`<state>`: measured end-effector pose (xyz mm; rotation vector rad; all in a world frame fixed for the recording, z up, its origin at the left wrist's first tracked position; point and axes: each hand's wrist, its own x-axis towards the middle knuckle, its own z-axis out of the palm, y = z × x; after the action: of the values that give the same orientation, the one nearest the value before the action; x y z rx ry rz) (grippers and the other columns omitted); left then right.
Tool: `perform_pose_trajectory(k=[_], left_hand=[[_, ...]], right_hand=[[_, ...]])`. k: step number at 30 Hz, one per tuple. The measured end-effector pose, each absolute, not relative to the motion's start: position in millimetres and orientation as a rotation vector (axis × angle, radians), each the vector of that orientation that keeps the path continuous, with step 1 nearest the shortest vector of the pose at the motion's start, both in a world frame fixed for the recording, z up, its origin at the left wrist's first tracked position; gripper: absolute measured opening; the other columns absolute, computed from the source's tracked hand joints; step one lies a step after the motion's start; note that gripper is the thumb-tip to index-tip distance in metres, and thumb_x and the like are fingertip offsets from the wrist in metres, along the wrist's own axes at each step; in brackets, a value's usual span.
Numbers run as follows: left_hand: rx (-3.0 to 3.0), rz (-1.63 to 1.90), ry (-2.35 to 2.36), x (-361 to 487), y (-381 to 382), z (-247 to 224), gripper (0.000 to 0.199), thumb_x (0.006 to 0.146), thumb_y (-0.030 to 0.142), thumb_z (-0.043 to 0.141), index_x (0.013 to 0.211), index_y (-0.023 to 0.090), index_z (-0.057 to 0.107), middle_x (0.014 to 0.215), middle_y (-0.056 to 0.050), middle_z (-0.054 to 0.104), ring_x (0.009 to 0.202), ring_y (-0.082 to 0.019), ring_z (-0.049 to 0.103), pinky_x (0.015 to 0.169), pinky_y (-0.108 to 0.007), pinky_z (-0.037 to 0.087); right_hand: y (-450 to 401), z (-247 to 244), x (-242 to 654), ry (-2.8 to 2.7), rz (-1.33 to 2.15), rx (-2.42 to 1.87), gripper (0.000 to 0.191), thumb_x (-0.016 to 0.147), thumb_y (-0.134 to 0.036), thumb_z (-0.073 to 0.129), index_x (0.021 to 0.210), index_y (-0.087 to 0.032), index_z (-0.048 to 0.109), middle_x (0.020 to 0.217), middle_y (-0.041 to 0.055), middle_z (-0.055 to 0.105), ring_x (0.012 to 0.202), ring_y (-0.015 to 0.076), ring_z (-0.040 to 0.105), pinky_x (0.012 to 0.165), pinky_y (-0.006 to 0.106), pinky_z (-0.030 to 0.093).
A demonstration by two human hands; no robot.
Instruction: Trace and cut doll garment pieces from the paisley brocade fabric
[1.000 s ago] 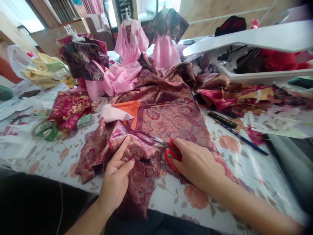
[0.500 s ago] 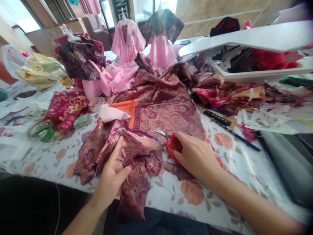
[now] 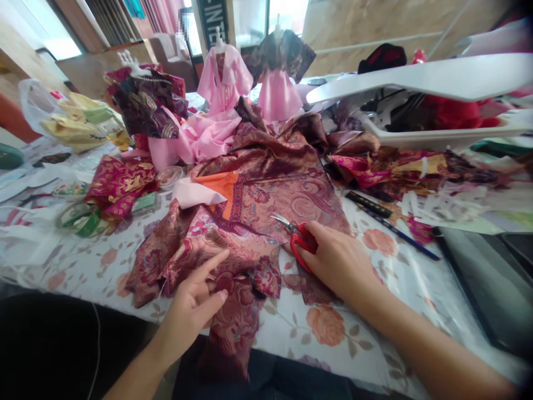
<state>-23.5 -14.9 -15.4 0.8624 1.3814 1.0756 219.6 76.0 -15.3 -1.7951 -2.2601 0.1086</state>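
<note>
Red-handled scissors are held in my right hand, their small metal blades pointing up and left over the cloth. My left hand has its fingers apart, resting on or just above the patterned brocade fabric; I cannot tell whether it touches. This mauve and copper fabric lies crumpled, with one end hanging over the table's front edge. A flatter spread of the same brocade lies behind the blades. An orange piece and a pale pink scrap sit by its left side.
Doll forms in pink dresses stand at the back. On the left are magenta-gold cloth and a tape roll. To the right lie a blue pencil, a dark tablet-like object and a white lidded box.
My left hand has shifted right across the fabric, its fingers reaching further that way. My right hand with the scissors has moved slightly right. The view has tilted a little.
</note>
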Motion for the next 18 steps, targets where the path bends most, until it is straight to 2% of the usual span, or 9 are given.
perform_pose_trajectory(k=[3,5,7,8,10,13,15,18], left_hand=[[0.954,0.966,1.406,-22.5,-11.1,-15.8,0.044,0.073,0.028,0.071,0.116,0.022,0.067,0.040,0.007,0.038,0.036,-0.006,0.029,0.037,-0.018,0.024],[0.974,0.947,1.386,-19.0,-8.0,-13.3,0.039,0.074,0.029,0.071,0.112,0.021,0.070,0.046,0.004,0.049,0.042,-0.010,0.042,0.041,-0.019,0.032],[0.942,0.956,1.309,-14.0,-6.4,-8.2,0.041,0.074,0.028,0.071,0.115,0.022,0.069,0.069,-0.003,0.066,0.063,-0.016,0.059,0.054,-0.021,0.045],[0.898,0.967,1.252,-11.6,-6.6,-5.2,0.043,0.074,0.027,0.071,0.117,0.022,0.067,0.084,-0.006,0.070,0.077,-0.020,0.063,0.064,-0.023,0.049],[0.770,0.981,1.125,-8.5,-8.5,0.2,0.047,0.076,0.025,0.070,0.122,0.026,0.063,0.110,-0.007,0.068,0.100,-0.024,0.062,0.083,-0.030,0.049],[0.671,0.925,1.022,-12.4,-14.8,2.5,0.054,0.076,0.025,0.070,0.128,0.033,0.057,0.126,-0.004,0.060,0.114,-0.024,0.055,0.097,-0.034,0.043],[0.736,0.773,1.082,-21.3,-20.7,0.4,0.059,0.077,0.025,0.069,0.133,0.031,0.051,0.119,-0.004,0.063,0.108,-0.021,0.058,0.094,-0.032,0.044],[0.894,0.566,1.193,-40.3,-31.2,-1.4,0.061,0.084,0.031,0.062,0.141,0.030,0.041,0.082,-0.001,0.067,0.075,-0.016,0.062,0.072,-0.027,0.050]], right_hand=[[75.6,-17.1,221.0,-2.243,0.125,-1.781,0.022,0.086,-0.041,0.051,0.082,-0.020,0.055,0.069,0.0049,0.063,0.064,0.0213,0.058,0.052,0.027,0.024],[74.9,-17.9,223.0,-2.200,0.170,-1.747,0.018,0.084,-0.037,0.052,0.083,-0.019,0.055,0.069,0.0042,0.062,0.063,0.0204,0.057,0.053,0.027,0.026],[73.1,-17.5,225.3,-2.107,0.276,-1.692,0.014,0.082,-0.034,0.055,0.080,-0.019,0.053,0.065,0.0024,0.058,0.060,0.0183,0.054,0.053,0.026,0.028],[71.5,-16.8,226.1,-2.047,0.380,-1.649,0.015,0.081,-0.033,0.056,0.077,-0.020,0.051,0.062,0.0010,0.056,0.057,0.0168,0.051,0.053,0.026,0.030],[66.7,-14.1,226.1,-1.940,0.671,-1.533,0.019,0.081,-0.034,0.056,0.071,-0.021,0.047,0.058,-0.0017,0.052,0.053,0.0141,0.048,0.051,0.025,0.033],[57.4,-8.2,222.0,-1.950,1.016,-1.377,0.021,0.081,-0.034,0.057,0.069,-0.021,0.046,0.057,-0.0036,0.052,0.050,0.0121,0.046,0.047,0.023,0.033],[52.7,-4.8,218.5,-2.052,1.007,-1.370,0.020,0.078,-0.029,0.060,0.067,-0.021,0.045,0.055,-0.0047,0.050,0.049,0.0109,0.044,0.046,0.022,0.030],[50.8,-2.5,216.6,-2.142,0.818,-1.442,0.023,0.075,-0.023,0.061,0.062,-0.021,0.041,0.051,-0.0065,0.044,0.046,0.0092,0.039,0.046,0.022,0.027]])
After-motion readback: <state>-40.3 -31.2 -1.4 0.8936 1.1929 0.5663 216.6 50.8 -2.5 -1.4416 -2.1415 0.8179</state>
